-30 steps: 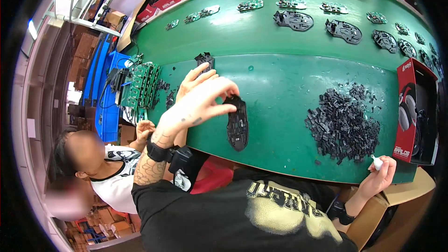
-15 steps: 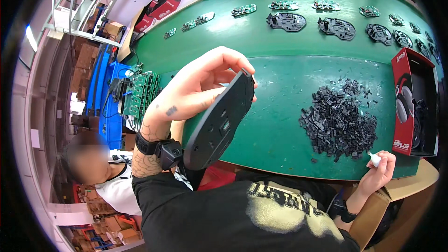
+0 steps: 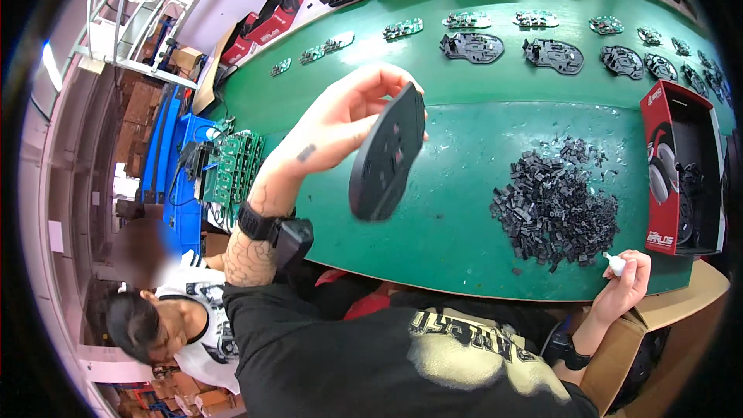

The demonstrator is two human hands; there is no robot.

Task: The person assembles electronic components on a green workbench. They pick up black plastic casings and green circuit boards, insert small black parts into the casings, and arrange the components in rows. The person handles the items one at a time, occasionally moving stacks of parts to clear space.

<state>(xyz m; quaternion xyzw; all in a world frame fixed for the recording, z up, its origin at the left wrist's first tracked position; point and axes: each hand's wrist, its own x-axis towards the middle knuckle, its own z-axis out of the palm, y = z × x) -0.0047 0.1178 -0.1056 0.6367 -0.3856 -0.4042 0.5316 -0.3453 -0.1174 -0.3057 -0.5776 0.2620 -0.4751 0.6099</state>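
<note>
My left hand is raised over the green table, its fingers closed on a black mouse bottom shell. The shell is tilted on edge, its outer face with small openings toward me. At the table's near right edge my right hand pinches a small white nozzle bottle, tip pointing up and left. Just beyond that bottle lies a heap of small black plastic pieces.
Along the far side run several green circuit boards and black mouse shells. A red-and-black box stands at the right, above an open cardboard box. Stacked green boards sit at left, near another person.
My left hand has moved the shell away from my body, turning it more upright. My right hand has hardly moved. The person at left has shifted lower in the picture.
</note>
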